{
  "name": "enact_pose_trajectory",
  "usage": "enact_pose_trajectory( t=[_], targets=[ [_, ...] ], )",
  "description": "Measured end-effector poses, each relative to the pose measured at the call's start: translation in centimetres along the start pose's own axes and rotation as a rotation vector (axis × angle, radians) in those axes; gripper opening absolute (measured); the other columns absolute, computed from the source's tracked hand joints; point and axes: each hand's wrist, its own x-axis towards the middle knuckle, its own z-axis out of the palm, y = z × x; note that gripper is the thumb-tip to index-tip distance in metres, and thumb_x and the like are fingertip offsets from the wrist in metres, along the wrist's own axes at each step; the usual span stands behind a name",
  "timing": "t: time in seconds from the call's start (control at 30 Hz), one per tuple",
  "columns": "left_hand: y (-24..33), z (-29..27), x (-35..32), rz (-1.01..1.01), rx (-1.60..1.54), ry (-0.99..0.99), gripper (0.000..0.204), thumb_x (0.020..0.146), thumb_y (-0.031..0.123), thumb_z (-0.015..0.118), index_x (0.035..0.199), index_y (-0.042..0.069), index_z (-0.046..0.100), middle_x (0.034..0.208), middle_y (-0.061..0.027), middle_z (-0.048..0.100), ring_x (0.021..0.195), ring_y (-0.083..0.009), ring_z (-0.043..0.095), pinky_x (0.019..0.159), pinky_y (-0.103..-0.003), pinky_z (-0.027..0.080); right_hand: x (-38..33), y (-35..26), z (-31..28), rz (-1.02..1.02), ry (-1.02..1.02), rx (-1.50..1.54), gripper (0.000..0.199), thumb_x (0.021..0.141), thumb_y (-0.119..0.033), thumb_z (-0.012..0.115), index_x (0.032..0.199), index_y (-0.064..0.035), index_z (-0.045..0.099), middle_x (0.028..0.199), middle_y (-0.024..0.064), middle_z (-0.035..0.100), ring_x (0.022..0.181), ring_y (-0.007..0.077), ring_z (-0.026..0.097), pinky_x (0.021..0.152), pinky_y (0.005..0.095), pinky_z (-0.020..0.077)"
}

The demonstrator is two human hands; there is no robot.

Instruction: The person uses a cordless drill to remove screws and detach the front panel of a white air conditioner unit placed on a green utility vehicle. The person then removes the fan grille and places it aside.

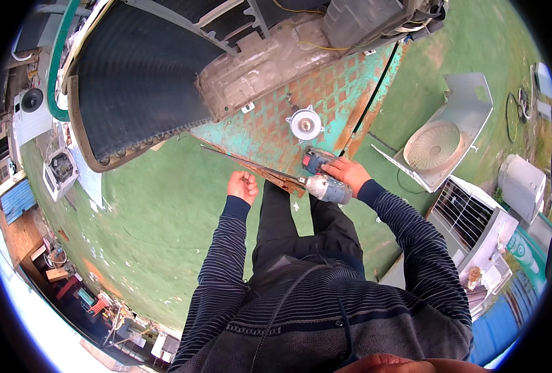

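Note:
My right hand grips a blue and grey cordless drill at the near edge of a rusty green metal table. The drill carries a long thin bit pointing left. My left hand is closed in a fist at the table's near edge, close under the bit; what it holds is hidden. A white fan motor lies on the table just beyond the drill. A dismantled air-conditioner unit with a dark finned coil rests on the table's far side.
A white fan-grille panel and further air-conditioner casings stand on the green floor to the right. More units sit at the left. A black cable runs along the table's right edge.

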Motion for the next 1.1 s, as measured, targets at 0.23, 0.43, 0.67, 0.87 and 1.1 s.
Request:
enact_pose_trajectory(
  t=[0.23, 0.43, 0.67, 0.87, 1.1],
  targets=[
    [-0.8, -1.4, -7.3, -0.044, 0.181, -0.177, 0.022, 0.093, 0.027, 0.049, 0.078, 0.011, 0.046, 0.070, -0.0067, 0.050, 0.053, -0.0164, 0.043, 0.044, -0.029, 0.035, 2.3, -0.4, -2.2, 0.464, 0.195, -0.070, 0.056, 0.075, -0.014, 0.071, 0.128, -0.0067, 0.057, 0.118, 0.0139, 0.061, 0.109, 0.0348, 0.057, 0.091, 0.0442, 0.0494],
    [0.2, 0.4, -8.3, -0.058, 0.226, -0.502, 0.020, 0.091, 0.019, 0.049, 0.080, 0.002, 0.053, 0.077, -0.0145, 0.057, 0.058, -0.0176, 0.049, 0.045, -0.029, 0.039, 12.1, -1.1, -2.3, 0.784, 0.110, -0.125, 0.089, 0.075, -0.049, 0.077, 0.141, -0.0009, 0.042, 0.126, 0.0253, 0.054, 0.113, 0.0408, 0.057, 0.093, 0.0446, 0.0504],
    [1.5, 3.3, -8.7, -0.041, 0.192, -0.520, 0.029, 0.098, 0.019, 0.050, 0.078, 0.000, 0.057, 0.080, -0.0148, 0.060, 0.058, -0.0132, 0.051, 0.044, -0.023, 0.038, 15.9, 0.0, 2.1, 0.846, 0.145, 0.021, 0.086, 0.077, -0.042, 0.077, 0.144, -0.0043, 0.039, 0.128, 0.0271, 0.052, 0.111, 0.0414, 0.060, 0.090, 0.0460, 0.0520],
    [-0.4, 1.5, -9.1, 0.046, 0.238, -0.300, 0.038, 0.101, 0.028, 0.051, 0.073, 0.003, 0.057, 0.070, -0.0110, 0.059, 0.052, -0.0121, 0.050, 0.042, -0.024, 0.036, 11.9, 5.4, 4.0, 0.661, 0.243, 0.215, 0.071, 0.075, -0.022, 0.076, 0.138, -0.0040, 0.048, 0.126, 0.0230, 0.059, 0.107, 0.0330, 0.065, 0.088, 0.0414, 0.0533],
    [-5.6, 2.4, -11.2, -0.005, 0.252, -0.131, 0.034, 0.103, 0.027, 0.050, 0.097, -0.001, 0.067, 0.067, -0.0044, 0.057, 0.049, -0.0097, 0.048, 0.042, -0.022, 0.035, 16.4, 4.2, -0.7, 1.400, -0.177, 0.904, 0.088, 0.075, -0.065, 0.073, 0.138, -0.0087, 0.047, 0.131, 0.0230, 0.053, 0.103, 0.0383, 0.064, 0.082, 0.0469, 0.0559]
  ],
)
